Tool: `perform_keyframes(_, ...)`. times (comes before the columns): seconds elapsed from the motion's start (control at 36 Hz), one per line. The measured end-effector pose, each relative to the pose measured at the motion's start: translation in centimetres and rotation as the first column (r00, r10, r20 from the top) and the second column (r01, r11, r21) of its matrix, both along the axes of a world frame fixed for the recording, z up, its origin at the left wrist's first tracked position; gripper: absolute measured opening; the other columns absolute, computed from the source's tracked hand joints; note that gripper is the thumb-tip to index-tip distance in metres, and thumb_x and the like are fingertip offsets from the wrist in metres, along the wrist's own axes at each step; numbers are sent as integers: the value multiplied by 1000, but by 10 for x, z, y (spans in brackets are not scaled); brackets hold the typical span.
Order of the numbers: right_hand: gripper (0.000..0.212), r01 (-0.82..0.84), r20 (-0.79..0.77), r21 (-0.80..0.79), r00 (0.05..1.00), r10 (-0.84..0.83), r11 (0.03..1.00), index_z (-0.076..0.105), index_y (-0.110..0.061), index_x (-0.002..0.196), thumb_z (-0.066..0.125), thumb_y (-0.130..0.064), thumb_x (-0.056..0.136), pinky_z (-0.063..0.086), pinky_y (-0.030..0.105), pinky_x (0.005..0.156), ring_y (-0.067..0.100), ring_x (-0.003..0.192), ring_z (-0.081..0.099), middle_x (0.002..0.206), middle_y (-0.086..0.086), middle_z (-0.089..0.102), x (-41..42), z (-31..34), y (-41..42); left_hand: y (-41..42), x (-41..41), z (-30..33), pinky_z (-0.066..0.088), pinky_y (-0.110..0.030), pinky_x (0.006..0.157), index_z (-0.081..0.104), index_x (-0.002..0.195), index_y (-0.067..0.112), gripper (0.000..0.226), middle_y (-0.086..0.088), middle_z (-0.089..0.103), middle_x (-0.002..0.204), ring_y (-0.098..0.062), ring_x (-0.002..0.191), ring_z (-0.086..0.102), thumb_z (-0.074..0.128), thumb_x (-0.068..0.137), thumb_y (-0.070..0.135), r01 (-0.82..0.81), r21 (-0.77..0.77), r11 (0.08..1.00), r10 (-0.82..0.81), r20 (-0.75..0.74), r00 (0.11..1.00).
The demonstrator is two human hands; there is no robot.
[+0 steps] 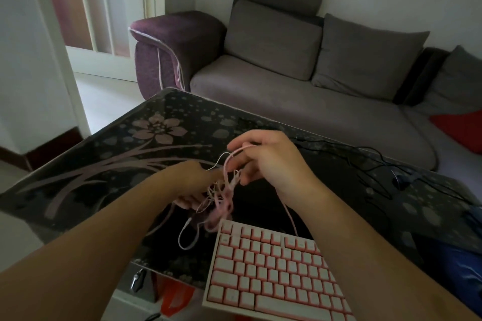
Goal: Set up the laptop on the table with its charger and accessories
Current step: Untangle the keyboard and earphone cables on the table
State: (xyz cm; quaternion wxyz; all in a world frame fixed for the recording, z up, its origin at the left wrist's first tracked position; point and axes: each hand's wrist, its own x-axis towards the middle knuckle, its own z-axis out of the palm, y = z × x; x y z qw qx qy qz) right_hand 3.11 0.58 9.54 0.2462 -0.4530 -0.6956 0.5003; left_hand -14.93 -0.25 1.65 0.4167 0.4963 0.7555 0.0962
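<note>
Pink and white cords form one tangled bundle [221, 195] held up between two hands just above the tabletop [109, 154], a dark glossy surface printed with a pale flower and scattered dots. The left hand [194, 185] sits low in the tangle with its fingers curled into the strands, gripping the lower part of the bundle. The right hand [263, 159] is higher, its thumb and forefinger pinching one pink loop at the top while the other fingers hang loosely curled beside it. One thin white lead with a small plug [188, 223] droops from the bundle and loops onto the tabletop. One keyboard [273, 271], white keys on a pink base, lies at the near edge of the tabletop, just below the tangle, partly covered by the right forearm. Several black cables [365, 161] trail across the far right of the tabletop. Beyond stands one grey sofa [300, 101] with purple armrest, three grey back cushions and one red cushion [461, 130] at the right edge.
</note>
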Motion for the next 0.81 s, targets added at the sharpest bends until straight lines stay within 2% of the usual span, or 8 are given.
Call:
perform_keyframes(0.11, 32, 55, -122, -7, 991, -56, 998, 73, -12, 111, 42, -6, 110, 62, 31, 62, 25, 63, 72, 88, 11, 81, -3, 2, -1, 17, -20, -10, 54, -28, 77, 67, 112, 15, 29, -2, 63, 95, -16, 82, 61, 56, 101, 40, 82, 235, 968, 2, -339, 941)
perform_keyframes(0.19, 29, 147, -247, -17, 958, -146, 989, 73, -11, 109, 45, -12, 110, 59, 31, 58, 28, 67, 70, 92, 14, 79, 2, 2, 1, 39, -39, -32, 62, -44, 84, 69, 95, 12, 44, 0, 63, 89, -28, 83, 68, 62, 81, 53, -39, 287, 957, 63, -75, 995)
perform_keyframes(0.31, 29, 225, -331, 9, 920, -209, 974, 72, -9, 109, 46, -22, 111, 59, 35, 61, 29, 70, 69, 87, 12, 73, 11, 5, 4, 7, -18, 5, 54, -28, 54, 70, 86, 4, 23, -8, 72, 70, -19, 57, 66, 58, 99, 19, -168, 276, 946, 118, 189, 975)
perform_keyframes(0.36, 31, 237, -344, 37, 915, -210, 971, 73, -10, 108, 45, -25, 111, 60, 36, 63, 28, 70, 69, 83, 11, 73, 15, 8, 4, -3, -6, 13, 61, -34, 71, 73, 87, 4, 37, -6, 77, 73, -18, 60, 70, 53, 106, 28, -120, 219, 968, 46, 318, 947)
perform_keyframes(0.5, 32, 109, -278, 159, 959, -61, 981, 75, -18, 107, 44, -21, 112, 48, 30, 52, 28, 62, 61, 84, 15, 74, 16, 11, -8, -17, 4, 33, 53, -49, 101, 63, 131, -8, 94, -30, 70, 124, -42, 116, 70, 22, 103, 72, -130, 34, 991, 30, 885, 465)
perform_keyframes(0.58, 31, 9, -195, 233, 980, 38, 972, 75, -25, 113, 44, -18, 111, 41, 21, 48, 17, 55, 54, 88, 7, 74, 15, 7, -17, -14, 7, 39, 47, -56, 110, 62, 129, -6, 84, -32, 66, 129, -45, 118, 66, 34, 102, 69, -191, 73, 979, -36, 981, 189)
perform_keyframes(0.69, 33, -108, -45, 325, 990, 130, 939, 70, -38, 128, 48, -20, 110, 42, 23, 61, 1, 57, 54, 98, -1, 74, 17, -1, -23, -11, 5, 46, 56, -46, 88, 68, 104, 2, 54, -23, 67, 110, -34, 95, 66, 43, 105, 50, -300, 161, 940, -140, 986, 92)
perform_keyframes(0.81, 40, -272, 215, 313, 954, 211, 910, 61, -49, 137, 54, -22, 108, 50, 24, 70, -2, 69, 63, 108, -11, 73, 22, -12, -25, -11, -4, 50, 62, -39, 93, 66, 129, -3, 36, -22, 70, 126, -28, 105, 72, 55, 104, 20, -394, 184, 900, -136, 980, 149)
